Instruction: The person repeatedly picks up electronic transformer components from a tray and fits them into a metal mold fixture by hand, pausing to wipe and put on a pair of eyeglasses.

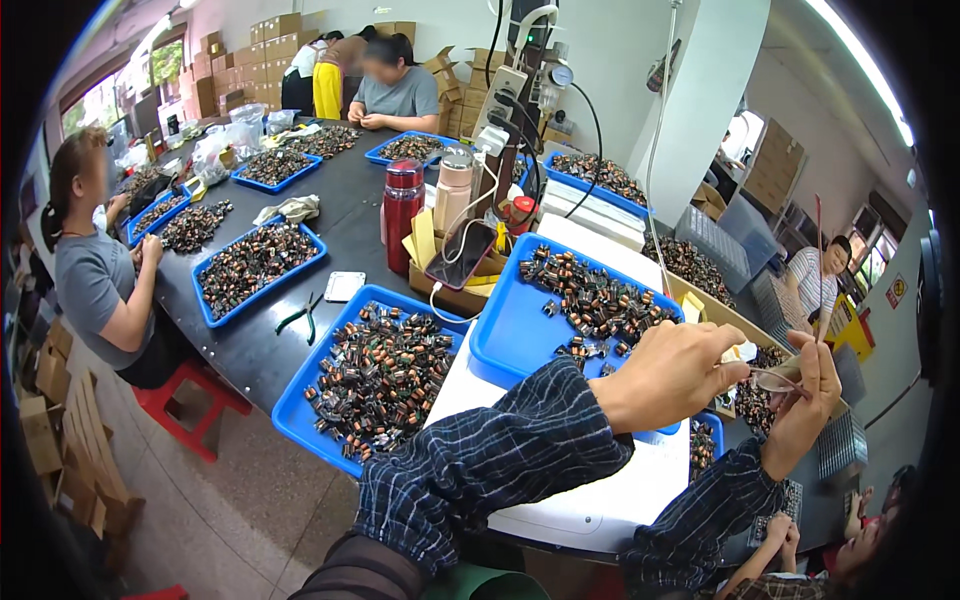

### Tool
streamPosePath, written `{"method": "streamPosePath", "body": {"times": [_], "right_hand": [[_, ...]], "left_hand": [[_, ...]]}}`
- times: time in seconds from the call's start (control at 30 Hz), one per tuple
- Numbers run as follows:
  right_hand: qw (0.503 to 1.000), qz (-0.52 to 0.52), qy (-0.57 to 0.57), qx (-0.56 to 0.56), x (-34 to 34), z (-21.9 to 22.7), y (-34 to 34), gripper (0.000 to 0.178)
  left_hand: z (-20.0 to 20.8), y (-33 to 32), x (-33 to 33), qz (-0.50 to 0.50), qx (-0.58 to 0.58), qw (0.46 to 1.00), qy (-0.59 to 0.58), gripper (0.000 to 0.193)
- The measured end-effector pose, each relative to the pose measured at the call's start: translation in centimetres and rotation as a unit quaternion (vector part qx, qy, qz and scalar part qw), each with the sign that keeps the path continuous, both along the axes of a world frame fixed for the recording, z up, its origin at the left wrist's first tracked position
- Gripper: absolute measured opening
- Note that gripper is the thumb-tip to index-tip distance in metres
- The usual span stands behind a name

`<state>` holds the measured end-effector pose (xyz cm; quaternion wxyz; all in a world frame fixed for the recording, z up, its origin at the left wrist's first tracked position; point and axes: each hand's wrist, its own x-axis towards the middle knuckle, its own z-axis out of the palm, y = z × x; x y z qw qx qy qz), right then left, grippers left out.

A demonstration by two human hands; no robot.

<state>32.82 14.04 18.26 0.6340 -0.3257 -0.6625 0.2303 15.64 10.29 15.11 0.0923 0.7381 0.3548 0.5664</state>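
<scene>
Both hands are raised over the right part of the white worktop. My left hand (670,375) is closed, its thumb and fingertips pinching a thin-framed pair of glasses (772,381). A small white piece (742,352) shows by those fingertips; its kind is unclear. My right hand (808,405) grips the other side of the glasses, with a thin reddish-brown arm pointing up past its fingers. Below and behind my left hand lies a blue tray (505,330) with small copper-wound coil parts (590,295) heaped in it. My checked sleeves hide part of the worktop.
Another blue tray (290,415) of coils stands left of the worktop (560,505). Green-handled pliers (297,318), a red flask (403,215) and a phone (460,252) with a white cable are nearby. Several people sit or stand around, one close at lower right.
</scene>
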Motion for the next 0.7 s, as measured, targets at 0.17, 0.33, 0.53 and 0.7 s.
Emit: {"method": "streamPosePath", "body": {"times": [0.17,0.33,0.53,0.7], "right_hand": [[0.997,0.055,0.047,0.028,0.4,-0.8,1.0,0.032],[0.994,0.093,0.033,0.05,0.9,-0.8,1.1,0.04],[0.986,0.152,-0.05,0.053,1.9,-1.3,1.4,0.034],[0.972,0.221,-0.059,0.051,1.5,-0.8,0.0,0.03]], "left_hand": [[0.3,0.1,-0.6,-0.013,0.004,0.999,-0.048,0.03],[0.7,0.0,-0.9,-0.064,-0.004,0.986,-0.154,0.034],[1.1,-0.4,-1.0,-0.183,-0.04,0.939,-0.288,0.031],[0.9,-0.4,-1.2,-0.225,-0.084,0.91,-0.338,0.03]]}}
